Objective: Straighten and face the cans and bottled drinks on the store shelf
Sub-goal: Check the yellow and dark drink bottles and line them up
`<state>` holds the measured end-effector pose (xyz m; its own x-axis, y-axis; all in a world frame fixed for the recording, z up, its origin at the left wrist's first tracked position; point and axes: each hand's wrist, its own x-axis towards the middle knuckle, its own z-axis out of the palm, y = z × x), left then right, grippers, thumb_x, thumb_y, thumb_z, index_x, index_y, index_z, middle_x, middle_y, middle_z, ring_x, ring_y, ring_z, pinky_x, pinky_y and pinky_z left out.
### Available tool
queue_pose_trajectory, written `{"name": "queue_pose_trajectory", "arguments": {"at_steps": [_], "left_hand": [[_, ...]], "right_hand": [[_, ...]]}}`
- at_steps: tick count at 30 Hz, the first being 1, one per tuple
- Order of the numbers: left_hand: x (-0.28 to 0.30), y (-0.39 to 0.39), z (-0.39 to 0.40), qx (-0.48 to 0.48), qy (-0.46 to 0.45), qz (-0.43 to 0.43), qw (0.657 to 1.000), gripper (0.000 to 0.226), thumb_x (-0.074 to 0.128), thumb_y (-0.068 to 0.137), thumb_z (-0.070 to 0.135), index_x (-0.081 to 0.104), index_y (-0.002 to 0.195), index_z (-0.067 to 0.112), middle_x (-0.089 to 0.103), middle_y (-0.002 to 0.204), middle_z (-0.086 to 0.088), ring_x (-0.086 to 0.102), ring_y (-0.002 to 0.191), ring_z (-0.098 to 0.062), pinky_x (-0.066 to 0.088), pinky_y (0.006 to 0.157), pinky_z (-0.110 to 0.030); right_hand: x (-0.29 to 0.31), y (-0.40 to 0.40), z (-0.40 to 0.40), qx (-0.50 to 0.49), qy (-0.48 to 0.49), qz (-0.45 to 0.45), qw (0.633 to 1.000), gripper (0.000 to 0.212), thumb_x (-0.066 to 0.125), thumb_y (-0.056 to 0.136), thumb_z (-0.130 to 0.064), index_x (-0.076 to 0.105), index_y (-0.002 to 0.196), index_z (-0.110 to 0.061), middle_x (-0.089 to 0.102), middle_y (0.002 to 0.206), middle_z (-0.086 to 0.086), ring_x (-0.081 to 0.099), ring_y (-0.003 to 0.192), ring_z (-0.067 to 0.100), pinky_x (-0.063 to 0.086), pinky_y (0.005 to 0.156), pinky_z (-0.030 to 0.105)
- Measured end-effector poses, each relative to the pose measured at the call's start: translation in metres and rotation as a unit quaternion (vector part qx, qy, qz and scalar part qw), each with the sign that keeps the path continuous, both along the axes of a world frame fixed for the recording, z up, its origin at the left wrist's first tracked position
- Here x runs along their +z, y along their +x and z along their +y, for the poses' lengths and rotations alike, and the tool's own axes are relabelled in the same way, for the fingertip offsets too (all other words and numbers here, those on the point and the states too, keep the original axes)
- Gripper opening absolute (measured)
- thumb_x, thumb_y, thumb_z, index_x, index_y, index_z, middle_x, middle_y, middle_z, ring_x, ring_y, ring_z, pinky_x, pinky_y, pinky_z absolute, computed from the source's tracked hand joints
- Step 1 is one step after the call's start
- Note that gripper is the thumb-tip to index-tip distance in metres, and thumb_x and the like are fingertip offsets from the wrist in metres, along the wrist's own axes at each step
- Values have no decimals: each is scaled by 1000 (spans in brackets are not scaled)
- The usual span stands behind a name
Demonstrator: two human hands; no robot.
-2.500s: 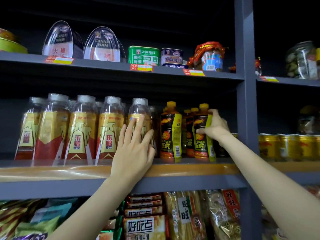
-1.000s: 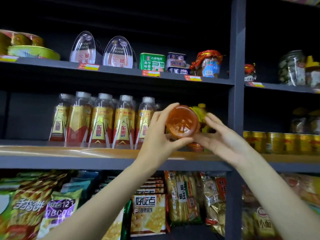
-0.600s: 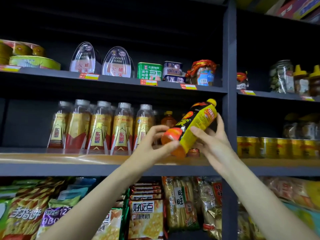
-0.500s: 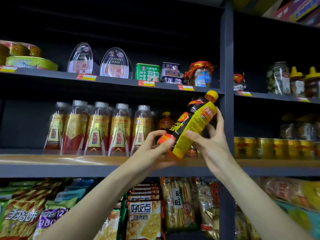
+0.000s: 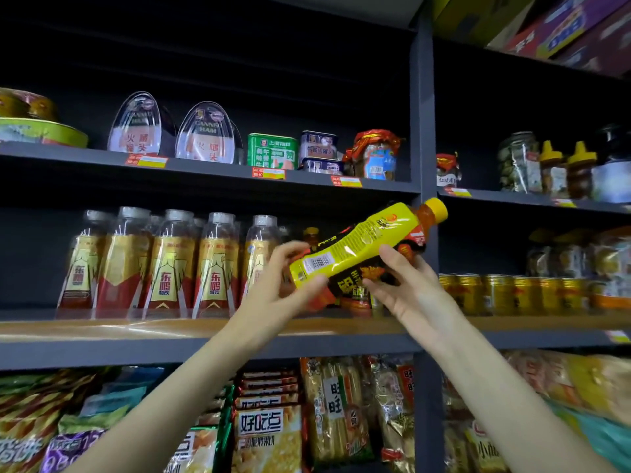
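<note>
I've got bottle (image 5: 358, 249) tilted, cap up-right, barcode facing me; left hand (image 5: 283, 285) grips base, right hand (image 5: 406, 288) cradles middle; shelf (image 5: 170, 331) gap just behind.

Gap (image 5: 386, 268) right of clear-capped bottles (image 5: 215, 261)

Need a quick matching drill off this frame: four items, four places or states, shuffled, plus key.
Things:
1. yellow-label bottle
2. green tin
3. gold cans
4. gold-label bottles

Places or states:
A. stand in a row on the middle shelf, left bay
B. top shelf, beside the ham tins
C. tilted in the air, held by left hand and right hand
D. middle shelf, right of the upright post

Pairs: 1-C, 2-B, 3-D, 4-A
</note>
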<state>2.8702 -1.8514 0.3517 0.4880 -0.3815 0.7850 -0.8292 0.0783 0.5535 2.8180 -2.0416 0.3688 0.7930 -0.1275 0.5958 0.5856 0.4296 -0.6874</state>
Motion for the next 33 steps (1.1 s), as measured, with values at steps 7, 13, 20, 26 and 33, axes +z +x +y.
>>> {"name": "queue_pose_trajectory", "arguments": {"at_steps": [7,13,20,26,33], "left_hand": [[0,1,-4,-3,-112,47,993,54,71,65,37,52,113,22,60,114,-1,63,98,-8,55,79,-27],[-6,8,-12,154,11,-209,966,63,82,63,26,37,105,40,40,114,11,47,110,-8,49,83,-19],[2,1,-9,-10,-94,40,995,58,73,60,37,52,113,27,63,110,-1,65,90,-5,53,68,-18],[12,-3,-9,163,-18,-265,950,75,83,63,35,42,124,30,48,122,18,46,118,-7,42,96,-20],[15,-3,-6,79,54,-240,966,66,79,68,37,46,124,31,47,128,18,44,120,2,41,93,-10]], "right_hand": [[5,-2,-6,3,-38,-20,999,71,81,60,-19,51,124,-10,66,116,14,66,104,32,57,82,42],[7,5,0,-6,13,-16,1000,63,76,62,-26,54,120,-14,70,111,9,65,107,25,51,91,43],[5,12,-3,19,56,-39,998,84,89,49,-31,54,124,-14,67,117,11,65,107,25,56,84,39],[0,11,1,77,110,90,987,43,66,81,-26,54,119,-12,60,118,22,59,110,36,53,87,50],[-2,14,-10,38,113,76,990,50,69,69,-27,56,115,-11,63,117,19,64,105,31,50,91,48]]}}
